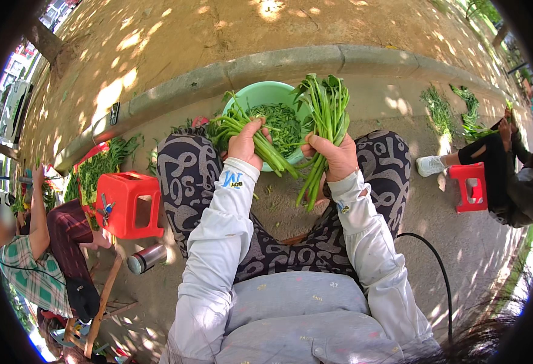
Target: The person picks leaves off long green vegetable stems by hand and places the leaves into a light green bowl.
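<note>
My left hand (247, 142) grips a bunch of green leafy-vegetable stems (271, 157), whose cut ends point down and to the right. In my right hand (332, 152) is a second bunch of long-stemmed greens (325, 107), held roughly upright with leaves at the top and stems hanging below. A single stem runs from near the right thumb and fingertips toward the left bunch. Just beyond both hands, between my knees, stands a light green plastic basin (259, 91). Chopped or broken greens (278, 125) lie inside it, partly hidden by the bunches.
At left are a red plastic stool (130, 204), a steel flask (147, 258) and piled greens (100, 170). A person in a checked shirt (34, 268) sits beyond. Right, another person sits by a red stool (469, 186), near greens (439, 111). A stone curb (284, 63) runs behind the basin.
</note>
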Demonstrator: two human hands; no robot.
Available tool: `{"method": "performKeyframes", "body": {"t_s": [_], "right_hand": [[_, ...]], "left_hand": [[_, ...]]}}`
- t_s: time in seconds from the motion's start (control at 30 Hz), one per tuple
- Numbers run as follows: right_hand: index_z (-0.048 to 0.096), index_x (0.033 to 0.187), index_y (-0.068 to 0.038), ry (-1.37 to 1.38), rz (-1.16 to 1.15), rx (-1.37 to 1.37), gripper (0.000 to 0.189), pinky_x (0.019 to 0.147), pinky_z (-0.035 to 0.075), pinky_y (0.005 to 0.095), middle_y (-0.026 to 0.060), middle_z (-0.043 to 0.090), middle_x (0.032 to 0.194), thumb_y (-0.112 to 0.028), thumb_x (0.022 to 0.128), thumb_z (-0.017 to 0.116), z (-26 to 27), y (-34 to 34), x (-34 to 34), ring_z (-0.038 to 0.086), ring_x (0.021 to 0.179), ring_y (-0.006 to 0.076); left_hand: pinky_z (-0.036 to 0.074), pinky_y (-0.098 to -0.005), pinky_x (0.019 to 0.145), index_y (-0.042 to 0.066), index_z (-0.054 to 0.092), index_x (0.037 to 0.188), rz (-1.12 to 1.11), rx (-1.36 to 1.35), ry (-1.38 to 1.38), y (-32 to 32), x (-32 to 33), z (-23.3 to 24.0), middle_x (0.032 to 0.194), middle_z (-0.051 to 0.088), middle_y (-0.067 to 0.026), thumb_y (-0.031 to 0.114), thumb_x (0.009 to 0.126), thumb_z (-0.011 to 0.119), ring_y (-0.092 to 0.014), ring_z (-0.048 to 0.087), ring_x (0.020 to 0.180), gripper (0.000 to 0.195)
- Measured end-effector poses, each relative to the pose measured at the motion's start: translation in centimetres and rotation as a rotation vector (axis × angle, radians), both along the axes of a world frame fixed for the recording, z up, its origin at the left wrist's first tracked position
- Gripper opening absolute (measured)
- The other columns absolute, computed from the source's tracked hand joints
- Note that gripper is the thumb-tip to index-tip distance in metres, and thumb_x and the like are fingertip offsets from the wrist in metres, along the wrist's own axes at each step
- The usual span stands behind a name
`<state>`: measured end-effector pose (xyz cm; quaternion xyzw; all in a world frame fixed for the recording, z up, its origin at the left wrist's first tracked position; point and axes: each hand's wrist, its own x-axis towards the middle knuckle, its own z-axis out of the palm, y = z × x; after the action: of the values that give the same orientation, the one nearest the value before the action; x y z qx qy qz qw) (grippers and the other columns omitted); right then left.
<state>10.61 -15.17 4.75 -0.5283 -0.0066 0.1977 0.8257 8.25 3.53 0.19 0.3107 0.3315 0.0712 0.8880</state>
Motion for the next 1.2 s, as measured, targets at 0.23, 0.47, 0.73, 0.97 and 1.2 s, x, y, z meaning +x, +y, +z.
{"method": "performKeyframes", "body": {"t_s": [0.23,0.47,0.73,0.97,1.2], "right_hand": [[0.058,0.094,0.001,-0.076,0.115,-0.140,0.018,0.056,0.050,0.0238,0.0062,0.063,0.080,-0.003,0.078,0.065,1.7,0.3,3.0,0.061,0.064,0.0127],[0.059,0.093,0.000,-0.083,0.098,-0.079,0.015,0.058,0.050,0.0241,0.0061,0.063,0.081,-0.003,0.079,0.065,1.3,2.5,4.2,0.061,0.065,0.0122],[0.059,0.091,-0.001,-0.038,0.028,-0.053,0.016,0.054,0.046,0.0229,0.0043,0.062,0.078,-0.001,0.077,0.064,1.0,3.6,5.5,0.058,0.062,0.0106],[0.059,0.089,0.000,-0.056,0.038,-0.011,0.013,0.057,0.046,0.0242,0.0053,0.062,0.077,0.000,0.077,0.064,1.4,4.5,4.9,0.058,0.062,0.0120],[0.056,0.093,-0.001,-0.024,0.098,0.027,0.018,0.056,0.046,0.0236,0.0044,0.061,0.080,0.002,0.076,0.063,1.9,5.3,4.3,0.057,0.063,0.0108]], "left_hand": [[0.048,-0.0275,0.055,0.003,0.056,0.098,-0.211,0.308,-0.130,-0.1,0.3,4.4,0.095,0.065,-0.0075,0.006,0.078,0.067,-0.012,0.056,0.062,0.022],[0.044,-0.0237,0.053,0.001,0.058,0.092,-0.347,0.537,-0.160,-1.8,-0.9,4.7,0.079,0.060,-0.0031,0.001,0.077,0.066,-0.011,0.054,0.060,0.017],[0.044,-0.0228,0.052,0.000,0.057,0.091,-0.172,0.524,-0.071,-2.3,-0.9,3.5,0.076,0.060,-0.0031,0.002,0.075,0.064,-0.010,0.055,0.058,0.017],[0.042,-0.0251,0.049,0.001,0.058,0.086,-0.035,0.408,-0.044,-1.5,-0.3,3.5,0.075,0.060,-0.0041,-0.001,0.074,0.063,-0.012,0.054,0.056,0.013],[0.045,-0.0280,0.050,0.003,0.057,0.088,0.081,0.105,0.065,-0.6,0.3,2.8,0.078,0.060,-0.0058,0.001,0.077,0.061,-0.014,0.053,0.058,0.013]]}}
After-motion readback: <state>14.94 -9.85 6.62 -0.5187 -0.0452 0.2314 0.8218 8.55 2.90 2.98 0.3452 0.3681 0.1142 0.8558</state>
